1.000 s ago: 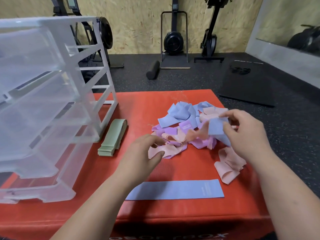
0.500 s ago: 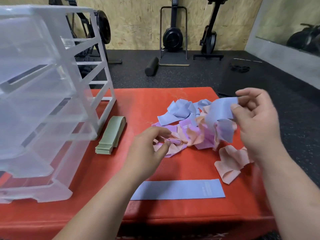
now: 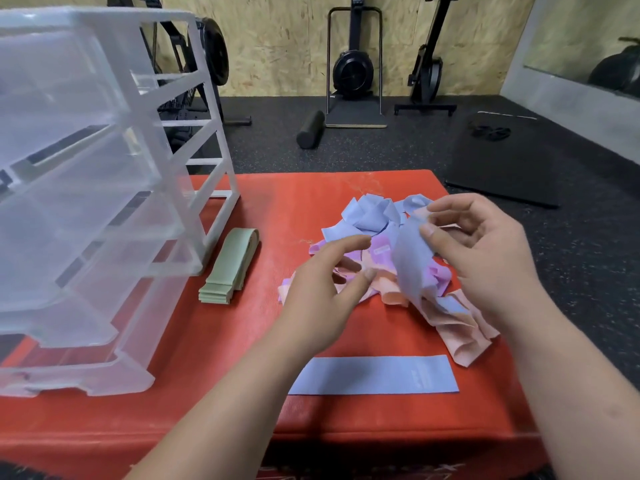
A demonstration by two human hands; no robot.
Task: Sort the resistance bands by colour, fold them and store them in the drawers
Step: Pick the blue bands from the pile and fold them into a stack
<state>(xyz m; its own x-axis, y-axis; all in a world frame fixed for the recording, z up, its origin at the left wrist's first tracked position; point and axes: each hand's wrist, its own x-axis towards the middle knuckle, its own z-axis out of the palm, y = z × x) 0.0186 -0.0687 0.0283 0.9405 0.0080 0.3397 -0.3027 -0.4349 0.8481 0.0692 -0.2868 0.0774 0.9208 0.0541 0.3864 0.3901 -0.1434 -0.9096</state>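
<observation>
One blue band [image 3: 410, 261] pinched in right hand [image 3: 485, 258]; left hand [image 3: 325, 289] loose.

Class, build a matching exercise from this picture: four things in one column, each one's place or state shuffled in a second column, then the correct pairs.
Things:
1 green bands
2 flat blue band
3 lifted blue band
4 drawer unit

Places or states:
A pinched in the right hand
B stands on the left of the red mat
C folded in a stack beside the drawer unit
D lies flat near the mat's front edge

Pairs: 1-C; 2-D; 3-A; 4-B
</observation>
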